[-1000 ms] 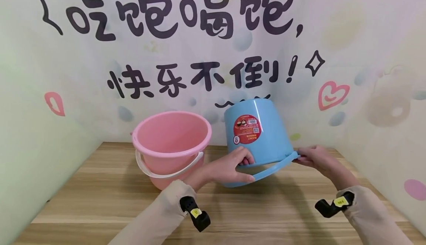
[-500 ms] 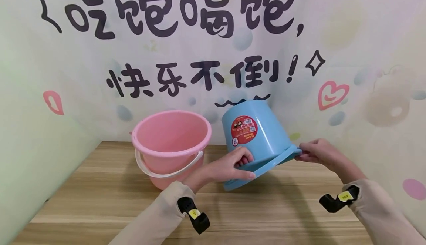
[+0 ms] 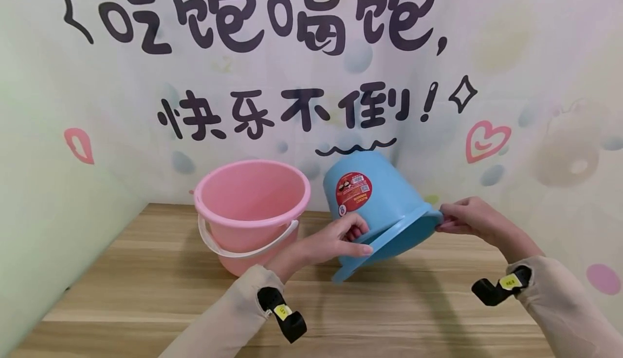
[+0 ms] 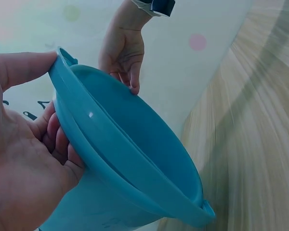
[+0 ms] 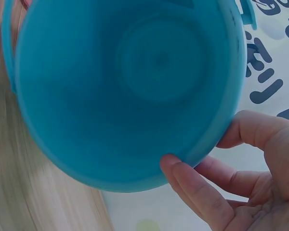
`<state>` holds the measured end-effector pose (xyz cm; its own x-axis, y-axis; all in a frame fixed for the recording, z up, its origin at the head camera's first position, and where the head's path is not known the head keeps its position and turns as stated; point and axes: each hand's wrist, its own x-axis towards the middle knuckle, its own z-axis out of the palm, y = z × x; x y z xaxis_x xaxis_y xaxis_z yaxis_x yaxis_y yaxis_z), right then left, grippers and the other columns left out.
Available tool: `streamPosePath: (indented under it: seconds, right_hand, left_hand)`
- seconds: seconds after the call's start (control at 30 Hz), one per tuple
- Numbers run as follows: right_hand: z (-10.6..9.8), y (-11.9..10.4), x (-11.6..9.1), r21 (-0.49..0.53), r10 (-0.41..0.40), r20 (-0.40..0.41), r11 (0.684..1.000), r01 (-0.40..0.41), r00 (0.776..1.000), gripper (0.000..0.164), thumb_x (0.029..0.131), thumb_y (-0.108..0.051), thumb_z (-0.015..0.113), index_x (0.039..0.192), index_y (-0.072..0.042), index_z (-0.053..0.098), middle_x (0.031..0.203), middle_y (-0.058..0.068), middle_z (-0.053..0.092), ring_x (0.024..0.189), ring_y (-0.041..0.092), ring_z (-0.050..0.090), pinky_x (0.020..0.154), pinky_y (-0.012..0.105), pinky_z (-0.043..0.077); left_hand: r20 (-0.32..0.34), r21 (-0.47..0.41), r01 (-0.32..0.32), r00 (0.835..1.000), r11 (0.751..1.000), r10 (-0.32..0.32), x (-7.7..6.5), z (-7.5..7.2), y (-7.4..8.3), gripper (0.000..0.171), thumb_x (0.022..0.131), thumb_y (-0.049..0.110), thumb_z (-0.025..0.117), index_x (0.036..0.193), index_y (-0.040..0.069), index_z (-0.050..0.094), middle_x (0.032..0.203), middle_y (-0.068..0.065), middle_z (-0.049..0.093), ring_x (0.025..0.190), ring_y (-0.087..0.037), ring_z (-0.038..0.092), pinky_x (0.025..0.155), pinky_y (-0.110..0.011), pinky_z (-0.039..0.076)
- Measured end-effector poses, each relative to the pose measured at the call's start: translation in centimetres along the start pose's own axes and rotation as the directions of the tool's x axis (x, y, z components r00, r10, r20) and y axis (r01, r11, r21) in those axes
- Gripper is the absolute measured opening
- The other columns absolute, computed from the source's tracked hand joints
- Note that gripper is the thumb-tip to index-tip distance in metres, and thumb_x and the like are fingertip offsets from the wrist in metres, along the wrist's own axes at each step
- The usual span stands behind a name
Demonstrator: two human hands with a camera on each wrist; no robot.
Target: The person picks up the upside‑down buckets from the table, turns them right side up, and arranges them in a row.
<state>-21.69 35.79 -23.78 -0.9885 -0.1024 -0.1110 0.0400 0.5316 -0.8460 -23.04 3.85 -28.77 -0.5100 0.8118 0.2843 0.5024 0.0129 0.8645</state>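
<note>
A blue bucket [image 3: 375, 190] with a round red label [image 3: 353, 193] is tilted over, its bottom up and back and its mouth turned down to the right. My left hand [image 3: 336, 239] holds its left side, thumb by the blue handle [image 4: 120, 149] and the other fingers curled under the rim. On the far side of the rim, my right hand [image 3: 474, 220] pinches the edge between thumb and fingers. The right wrist view looks into the bucket, where the inner wall [image 5: 86, 120] and round base show.
A pink bucket [image 3: 253, 228] with a white handle [image 3: 250, 254] stands upright to the left on the wooden table [image 3: 146, 293]. Behind it hangs a printed backdrop [image 3: 243, 77] with black lettering.
The blue bucket has turned, so more of its inside faces me and its label has shifted left. My right hand has moved slightly right with the rim; the left has barely moved.
</note>
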Motion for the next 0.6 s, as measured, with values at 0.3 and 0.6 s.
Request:
streamPosePath:
  seconds: [0.3, 0.6]
  right_hand:
    - [-0.25, -0.53, -0.11, -0.021, -0.002, 0.001, 1.000, 0.002, 1.000, 0.033, 0.094, -0.021, 0.050, 0.092, 0.009, 0.063, 0.076, 0.011, 0.066, 0.068, 0.018, 0.066, 0.070, 0.028, 0.053]
    - [-0.25, -0.92, -0.25, 0.014, -0.009, -0.003, 1.000, 0.009, 1.000, 0.031, 0.093, -0.021, 0.052, 0.089, 0.007, 0.064, 0.073, 0.010, 0.066, 0.067, 0.017, 0.066, 0.070, 0.028, 0.052]
  left_hand:
    - [-0.032, -0.106, 0.013, 0.999, 0.994, -0.017, -0.14, 0.04, -0.38, 0.029, 0.086, 0.014, 0.054, 0.108, 0.000, 0.042, 0.094, -0.004, 0.042, 0.091, -0.013, 0.041, 0.077, -0.024, 0.041]
    - [-0.061, -0.129, 0.046, 0.997, 0.991, -0.055, -0.19, -0.01, -0.56, 0.033, 0.086, 0.018, 0.053, 0.111, 0.000, 0.043, 0.098, -0.006, 0.044, 0.095, -0.015, 0.042, 0.077, -0.025, 0.043]
